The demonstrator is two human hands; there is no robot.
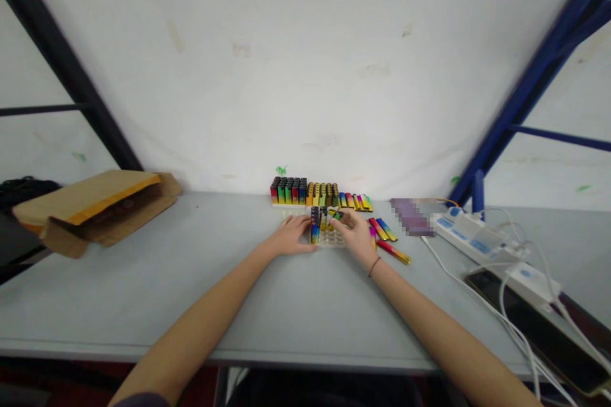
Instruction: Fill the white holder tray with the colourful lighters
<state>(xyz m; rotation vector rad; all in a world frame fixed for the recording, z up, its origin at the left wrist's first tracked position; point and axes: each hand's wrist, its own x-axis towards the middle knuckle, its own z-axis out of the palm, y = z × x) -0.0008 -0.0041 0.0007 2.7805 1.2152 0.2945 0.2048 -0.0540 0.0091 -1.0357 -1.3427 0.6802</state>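
You worked at a pale grey table (281,311) set against a white wall (305,82) marked with scuffs and green scribbles, with a dark post (71,54) slanting up on the left and a blue frame (529,89) on the right. Your left hand (290,236) was spread at the left end of a pale slotted tray (331,239), thumb near its front corner; whether it gripped, you could not tell from this view. Your right hand (356,233) pinched a shiny lighter (335,214) above the tray, where colourful lighters (315,226) stood upright at the left. Behind stood black-topped lighters (289,193) and gold-topped lighters (323,194); loose lighters (383,229) lay to the right. An opened brown packet (95,200) rested far left; a white power strip (491,257), cables (449,271) and a dark phone (534,327) crowded the right.
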